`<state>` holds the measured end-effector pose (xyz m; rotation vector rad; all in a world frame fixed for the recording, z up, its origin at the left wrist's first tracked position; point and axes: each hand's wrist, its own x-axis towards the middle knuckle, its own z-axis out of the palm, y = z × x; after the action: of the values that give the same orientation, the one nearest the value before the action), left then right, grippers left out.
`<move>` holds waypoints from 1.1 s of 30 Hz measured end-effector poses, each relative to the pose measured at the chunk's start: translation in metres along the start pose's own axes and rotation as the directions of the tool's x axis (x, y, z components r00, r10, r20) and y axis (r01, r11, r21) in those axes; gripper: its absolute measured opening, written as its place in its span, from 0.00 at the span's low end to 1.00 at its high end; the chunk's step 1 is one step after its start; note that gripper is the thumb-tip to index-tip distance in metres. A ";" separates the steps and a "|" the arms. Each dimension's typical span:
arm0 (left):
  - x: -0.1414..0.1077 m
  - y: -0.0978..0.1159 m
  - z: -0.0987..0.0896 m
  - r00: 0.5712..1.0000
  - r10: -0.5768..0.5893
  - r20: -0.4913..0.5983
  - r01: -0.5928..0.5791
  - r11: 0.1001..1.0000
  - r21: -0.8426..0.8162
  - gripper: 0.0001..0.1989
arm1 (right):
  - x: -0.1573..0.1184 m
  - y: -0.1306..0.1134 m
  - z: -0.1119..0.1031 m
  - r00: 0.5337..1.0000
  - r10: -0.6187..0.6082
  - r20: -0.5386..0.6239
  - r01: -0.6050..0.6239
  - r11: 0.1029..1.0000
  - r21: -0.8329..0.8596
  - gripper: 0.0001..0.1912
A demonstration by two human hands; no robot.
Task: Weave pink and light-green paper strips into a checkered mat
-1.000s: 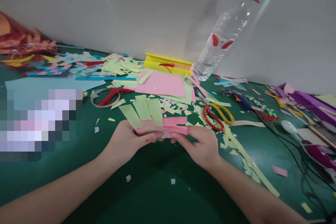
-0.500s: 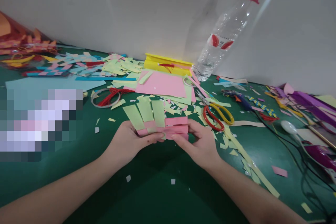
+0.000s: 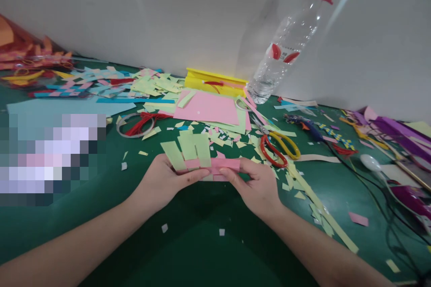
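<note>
Between both hands, above the green table (image 3: 198,255), is a piece of woven paper strips (image 3: 191,163), pale green ones pointing up and pink ones running sideways. My left hand (image 3: 164,179) pinches its left end, thumb in front and fingers behind. The pink strips (image 3: 232,164) at the right are gripped by my right hand (image 3: 257,186), its thumb pressed on their lower part. The hidden fingers of both hands lie behind the paper. Small paper scraps lie just beyond the hands.
Scissors (image 3: 287,144) with red and yellow handles lie right of centre. Behind are pink sheets (image 3: 207,106), a yellow folded paper (image 3: 215,84) and a leaning plastic bottle (image 3: 283,49). A tape ring (image 3: 119,128) is at left, a white-tipped tool (image 3: 370,163) at right.
The woven paper has tilted and its green strips stand slightly lower. The pink strips at the right, spread apart before, are now closer together. Both hands have stayed nearly in place.
</note>
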<state>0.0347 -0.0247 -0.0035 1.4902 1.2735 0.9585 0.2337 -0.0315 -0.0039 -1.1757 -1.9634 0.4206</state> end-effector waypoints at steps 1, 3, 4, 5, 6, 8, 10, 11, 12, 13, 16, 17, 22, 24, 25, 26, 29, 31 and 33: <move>0.000 0.000 0.000 1.000 0.005 0.000 -0.005 1.000 0.006 0.14 | 0.000 0.000 0.000 1.000 -0.002 0.016 0.002 1.000 0.023 0.15; 0.000 0.000 0.001 1.000 0.021 -0.003 -0.021 1.000 0.011 0.13 | 0.000 0.001 0.001 0.999 -0.004 0.049 0.001 0.998 0.058 0.14; 0.000 0.000 0.001 1.000 0.027 -0.013 -0.027 1.000 0.009 0.13 | 0.000 0.001 0.001 0.998 -0.004 0.062 0.000 0.998 0.067 0.13; 0.000 0.000 0.001 0.999 0.032 -0.028 -0.032 0.999 0.005 0.13 | 0.000 0.001 0.001 0.998 -0.003 0.070 -0.001 0.998 0.069 0.13; 0.000 0.001 0.002 0.998 0.040 -0.043 -0.040 0.999 -0.001 0.14 | 0.001 0.001 0.001 0.997 0.000 0.074 -0.005 0.998 0.067 0.13; 0.001 0.002 0.002 0.997 0.059 -0.056 -0.059 0.998 -0.012 0.12 | 0.001 0.002 0.001 0.997 0.003 0.078 -0.008 0.998 0.066 0.13; 0.000 0.002 0.001 0.996 0.077 -0.048 -0.079 0.996 -0.037 0.10 | 0.001 0.002 0.002 0.997 0.006 0.083 -0.011 0.998 0.067 0.13; 0.000 0.002 0.001 0.996 0.078 -0.047 -0.081 0.995 -0.052 0.10 | 0.000 0.003 0.002 0.996 0.007 0.087 -0.013 0.998 0.066 0.14; 0.000 0.002 0.000 0.996 0.077 -0.049 -0.080 0.995 -0.065 0.10 | 0.000 0.003 0.002 0.996 0.009 0.092 -0.015 0.998 0.062 0.14; -0.001 0.001 0.000 0.996 0.071 -0.056 -0.075 0.995 -0.072 0.10 | 0.000 0.003 0.003 0.995 0.012 0.099 -0.018 0.998 0.057 0.14; -0.001 -0.001 -0.002 0.996 0.048 -0.076 -0.052 0.997 -0.059 0.11 | -0.001 0.004 0.004 0.992 0.032 0.120 -0.037 0.998 0.044 0.16; -0.001 -0.001 -0.002 0.996 0.043 -0.075 -0.047 0.998 -0.051 0.11 | -0.001 0.004 0.004 0.991 0.045 0.130 -0.052 0.997 0.049 0.15; 0.002 0.004 -0.003 0.996 0.034 -0.079 -0.038 0.998 -0.056 0.08 | 0.001 0.005 0.004 0.972 0.115 0.206 -0.141 0.983 0.114 0.11; 0.002 0.005 -0.004 0.996 0.015 -0.086 -0.020 0.998 -0.053 0.08 | 0.002 0.005 0.004 0.966 0.133 0.222 -0.158 0.982 0.102 0.11; 0.002 0.005 -0.004 0.996 0.004 -0.093 -0.009 0.999 -0.046 0.08 | 0.003 0.005 0.004 0.965 0.136 0.223 -0.160 0.983 0.091 0.10; 0.002 0.005 -0.004 0.995 -0.009 -0.100 0.005 0.999 -0.036 0.09 | 0.003 0.005 0.003 0.965 0.136 0.223 -0.157 0.984 0.079 0.10; 0.002 0.006 -0.006 0.993 -0.045 -0.112 0.045 0.999 -0.004 0.12 | 0.004 0.005 0.003 0.967 0.130 0.217 -0.143 0.989 0.046 0.11; 0.002 0.007 -0.006 0.992 -0.059 -0.116 0.059 0.998 0.002 0.12 | 0.005 0.006 0.002 0.967 0.134 0.218 -0.146 0.989 0.039 0.11; 0.002 0.007 -0.007 0.991 -0.058 -0.124 0.060 0.998 0.009 0.13 | 0.006 0.005 0.001 0.963 0.145 0.229 -0.160 0.986 0.046 0.11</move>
<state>0.0306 -0.0223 0.0048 1.4131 1.4070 1.0187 0.2348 -0.0237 -0.0051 -1.2899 -2.0398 0.7196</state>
